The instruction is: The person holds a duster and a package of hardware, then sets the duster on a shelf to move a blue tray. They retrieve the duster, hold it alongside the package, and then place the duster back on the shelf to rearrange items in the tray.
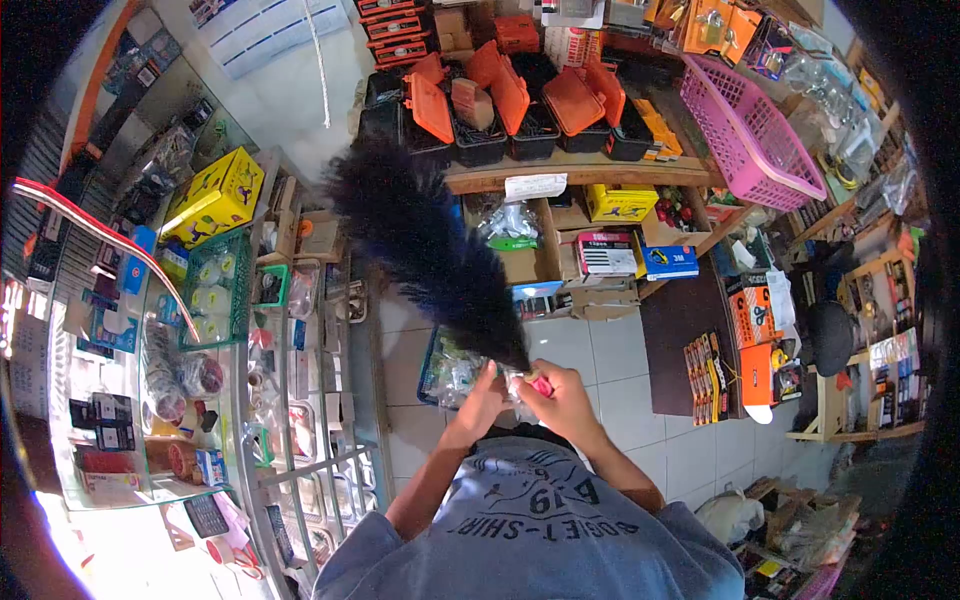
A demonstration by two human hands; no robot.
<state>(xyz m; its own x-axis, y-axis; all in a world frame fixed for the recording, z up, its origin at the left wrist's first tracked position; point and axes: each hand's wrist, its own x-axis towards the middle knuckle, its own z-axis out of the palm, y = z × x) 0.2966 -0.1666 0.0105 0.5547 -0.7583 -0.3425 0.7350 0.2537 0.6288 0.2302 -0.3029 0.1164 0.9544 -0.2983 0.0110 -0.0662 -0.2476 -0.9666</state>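
A black feather duster [430, 250] extends up and to the left from my hands, its fluffy end widest near the wooden shelf. My right hand [560, 400] is closed at the base of the duster, with a bit of pinkish red showing between the fingers. My left hand [478, 402] presses against the same base from the other side, thumb up; its fingertips are partly hidden. Below the feathers, a blue basket [430, 368] with clear plastic packets stands on the floor.
Black bins with orange lids [578, 105] line the back shelf. A pink basket [745, 135] hangs over the right. Glass shelves with goods and a green basket [240, 290] stand left. A dark desk [665, 320] is at right.
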